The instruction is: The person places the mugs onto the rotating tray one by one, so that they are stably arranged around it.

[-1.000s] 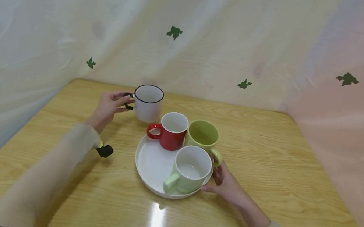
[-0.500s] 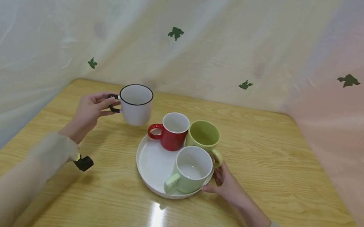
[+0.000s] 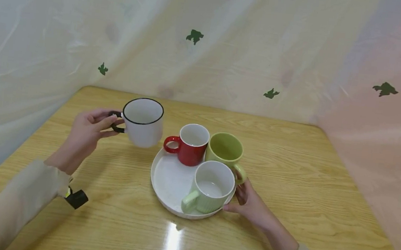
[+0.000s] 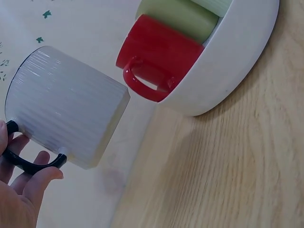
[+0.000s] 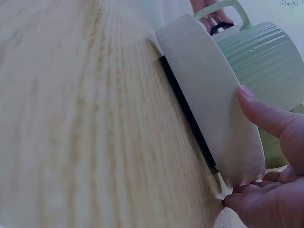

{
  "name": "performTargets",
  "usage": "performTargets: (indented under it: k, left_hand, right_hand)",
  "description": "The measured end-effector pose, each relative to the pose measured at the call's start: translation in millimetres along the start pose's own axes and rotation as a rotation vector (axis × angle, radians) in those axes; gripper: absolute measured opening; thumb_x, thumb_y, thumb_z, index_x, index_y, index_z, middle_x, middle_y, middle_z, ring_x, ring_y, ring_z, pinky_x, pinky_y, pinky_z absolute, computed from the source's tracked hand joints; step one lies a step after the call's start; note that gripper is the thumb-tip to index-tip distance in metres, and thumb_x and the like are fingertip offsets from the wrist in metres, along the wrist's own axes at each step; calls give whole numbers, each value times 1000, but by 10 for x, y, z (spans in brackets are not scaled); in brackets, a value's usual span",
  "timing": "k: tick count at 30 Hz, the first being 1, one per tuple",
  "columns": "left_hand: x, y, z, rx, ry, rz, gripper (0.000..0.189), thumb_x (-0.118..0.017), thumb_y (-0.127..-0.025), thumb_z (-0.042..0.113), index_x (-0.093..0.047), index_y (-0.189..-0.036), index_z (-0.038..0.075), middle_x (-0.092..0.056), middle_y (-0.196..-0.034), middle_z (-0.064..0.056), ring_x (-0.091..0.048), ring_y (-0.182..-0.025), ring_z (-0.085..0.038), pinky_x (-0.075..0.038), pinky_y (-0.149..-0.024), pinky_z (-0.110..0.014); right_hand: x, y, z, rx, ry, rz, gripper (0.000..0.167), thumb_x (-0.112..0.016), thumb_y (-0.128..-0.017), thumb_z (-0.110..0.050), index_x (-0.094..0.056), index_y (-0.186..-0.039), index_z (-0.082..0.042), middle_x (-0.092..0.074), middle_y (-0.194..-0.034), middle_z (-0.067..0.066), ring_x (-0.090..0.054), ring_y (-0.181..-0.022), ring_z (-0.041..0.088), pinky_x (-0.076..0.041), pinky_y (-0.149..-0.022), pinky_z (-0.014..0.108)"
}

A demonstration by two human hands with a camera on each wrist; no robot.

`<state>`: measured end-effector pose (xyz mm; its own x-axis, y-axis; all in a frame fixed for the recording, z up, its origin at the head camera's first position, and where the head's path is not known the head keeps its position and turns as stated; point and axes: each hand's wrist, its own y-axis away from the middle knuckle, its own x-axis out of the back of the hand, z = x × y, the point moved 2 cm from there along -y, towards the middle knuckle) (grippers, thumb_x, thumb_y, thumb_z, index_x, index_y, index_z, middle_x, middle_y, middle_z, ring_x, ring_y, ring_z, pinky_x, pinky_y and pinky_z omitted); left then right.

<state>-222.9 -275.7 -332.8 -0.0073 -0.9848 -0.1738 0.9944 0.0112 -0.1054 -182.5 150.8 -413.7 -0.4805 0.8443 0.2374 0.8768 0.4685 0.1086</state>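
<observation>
My left hand (image 3: 87, 131) pinches the black handle (image 4: 35, 166) of a white enamel-style mug (image 3: 144, 131) with a black rim. That mug is raised above the table, upright, left of a round white tray (image 3: 167, 178). On the tray stand a red mug (image 3: 191, 153) with its handle to the left, an olive-green mug (image 3: 223, 148) and a pale green ribbed mug (image 3: 212, 201). My right hand (image 3: 252, 204) grips the tray's right edge. In the right wrist view its thumb (image 5: 256, 109) lies at the rim and the fingers curl at the lower edge.
The wooden table (image 3: 308, 185) reaches back to a pale curtain (image 3: 230, 54) printed with green birds. A dark strip (image 5: 187, 114) runs along the tray's base in the right wrist view. Bare tray surface shows at its left front.
My left hand has carried the white mug left and toward me, away from the red mug and the tray. My right hand and the tray have stayed put.
</observation>
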Motion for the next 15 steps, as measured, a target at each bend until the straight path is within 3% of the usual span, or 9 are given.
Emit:
performTargets:
  k: [15]
  left_hand:
    - [-164, 317, -11, 16, 13, -29, 15, -63, -92, 10, -75, -100, 16, -76, -96, 9, -72, -90, -5, -60, -71, -24]
  right_hand:
    - [-6, -8, 35, 21, -28, -2, 113, -81, -75, -9, -1, -155, -7, -3, -162, 21, -10, -147, 44, -14, -118, 52]
